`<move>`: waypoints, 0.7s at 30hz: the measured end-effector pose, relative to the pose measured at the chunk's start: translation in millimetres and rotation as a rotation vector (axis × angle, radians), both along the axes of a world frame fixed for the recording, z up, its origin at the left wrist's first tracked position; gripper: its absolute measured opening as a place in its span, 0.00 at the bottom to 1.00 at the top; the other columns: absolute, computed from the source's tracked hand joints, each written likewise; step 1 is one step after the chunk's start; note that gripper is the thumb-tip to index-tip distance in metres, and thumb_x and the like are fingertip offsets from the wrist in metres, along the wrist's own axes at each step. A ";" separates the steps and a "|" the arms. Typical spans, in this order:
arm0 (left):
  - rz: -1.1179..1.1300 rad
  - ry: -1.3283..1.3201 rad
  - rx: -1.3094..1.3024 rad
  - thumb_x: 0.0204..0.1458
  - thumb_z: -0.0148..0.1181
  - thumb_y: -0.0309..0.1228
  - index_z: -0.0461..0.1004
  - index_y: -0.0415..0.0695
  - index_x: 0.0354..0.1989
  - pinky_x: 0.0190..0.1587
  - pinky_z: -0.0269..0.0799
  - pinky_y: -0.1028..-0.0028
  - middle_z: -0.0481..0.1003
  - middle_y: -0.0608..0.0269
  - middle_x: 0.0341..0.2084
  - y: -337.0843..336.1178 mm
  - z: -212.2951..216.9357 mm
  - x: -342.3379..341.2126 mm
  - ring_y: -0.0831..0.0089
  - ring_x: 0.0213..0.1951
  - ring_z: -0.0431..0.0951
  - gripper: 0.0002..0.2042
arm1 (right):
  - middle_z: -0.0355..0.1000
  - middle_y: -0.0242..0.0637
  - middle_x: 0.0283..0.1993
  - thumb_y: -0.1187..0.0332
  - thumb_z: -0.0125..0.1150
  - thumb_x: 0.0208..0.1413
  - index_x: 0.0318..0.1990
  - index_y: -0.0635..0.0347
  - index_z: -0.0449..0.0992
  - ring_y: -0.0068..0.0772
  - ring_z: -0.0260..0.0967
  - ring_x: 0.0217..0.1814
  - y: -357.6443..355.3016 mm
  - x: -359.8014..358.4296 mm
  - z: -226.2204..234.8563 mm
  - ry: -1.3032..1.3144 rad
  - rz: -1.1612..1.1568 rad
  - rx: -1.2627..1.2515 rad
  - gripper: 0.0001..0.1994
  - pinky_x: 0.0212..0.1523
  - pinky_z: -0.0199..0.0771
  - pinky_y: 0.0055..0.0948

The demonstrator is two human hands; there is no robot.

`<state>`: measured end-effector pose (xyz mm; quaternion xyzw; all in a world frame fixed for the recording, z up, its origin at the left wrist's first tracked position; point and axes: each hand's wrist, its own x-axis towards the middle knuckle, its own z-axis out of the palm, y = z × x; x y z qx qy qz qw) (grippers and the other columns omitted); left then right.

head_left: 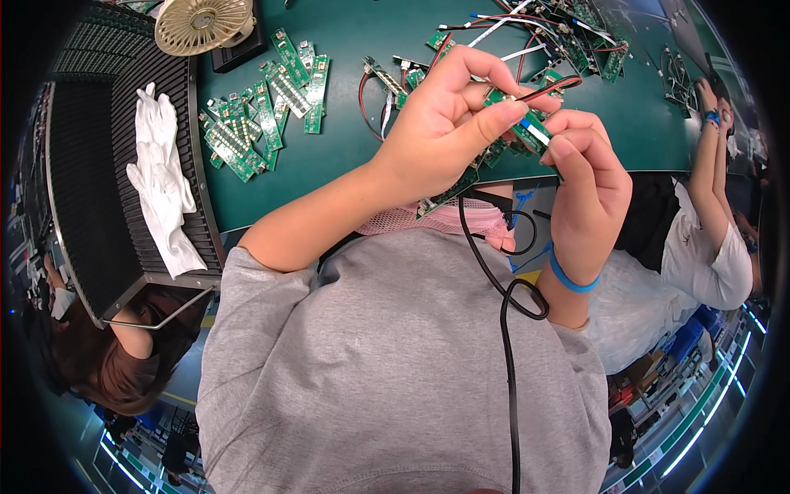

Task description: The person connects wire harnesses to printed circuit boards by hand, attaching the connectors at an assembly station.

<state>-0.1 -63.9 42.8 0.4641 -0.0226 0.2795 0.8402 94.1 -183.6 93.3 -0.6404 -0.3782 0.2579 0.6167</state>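
Nearest, a black cable runs up the front of a grey shirt, and beyond it both hands meet above the table. The left hand grips the upper end of a green circuit board between thumb and fingers, red and black wires looping beside it, while the right hand, a blue band on its wrist, pinches the lower end by the white-and-blue strip. Farther off lie loose boards to the left, wired boards to the right, and a cream fan at the far left.
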 end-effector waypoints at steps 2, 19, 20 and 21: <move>0.004 0.002 -0.022 0.56 0.44 0.25 0.55 0.43 0.41 0.45 0.70 0.72 0.67 0.37 0.43 -1.1 0.6 -0.1 0.67 0.43 0.73 0.08 | 0.64 0.36 0.36 0.77 0.50 0.50 0.25 0.70 0.68 0.16 0.57 0.31 0.1 -0.1 -0.2 -0.004 0.000 -0.002 0.05 0.31 0.56 0.14; 0.034 0.136 -0.050 0.49 0.50 0.17 0.56 0.42 0.40 0.34 0.66 0.85 0.71 0.52 0.38 -0.3 6.6 -4.7 0.83 0.34 0.71 0.13 | 0.63 0.36 0.34 0.79 0.52 0.49 0.25 0.68 0.69 0.32 0.67 0.45 7.7 -5.5 -6.9 -0.180 -0.023 0.044 0.04 0.31 0.60 0.18; 0.043 0.142 -0.077 0.49 0.51 0.18 0.57 0.42 0.40 0.33 0.65 0.87 0.72 0.55 0.37 -0.1 6.4 -4.3 0.85 0.33 0.70 0.13 | 0.63 0.36 0.34 0.79 0.52 0.49 0.25 0.68 0.69 0.32 0.67 0.45 8.4 -6.5 -7.8 -0.180 -0.023 0.044 0.04 0.31 0.60 0.18; 0.043 0.142 -0.077 0.49 0.51 0.18 0.57 0.42 0.40 0.33 0.65 0.87 0.72 0.55 0.37 1.0 6.7 -4.3 0.85 0.33 0.70 0.13 | 0.63 0.36 0.34 0.79 0.52 0.49 0.25 0.68 0.69 0.32 0.68 0.44 9.2 -7.2 -9.2 -0.202 -0.035 0.042 0.03 0.31 0.60 0.18</move>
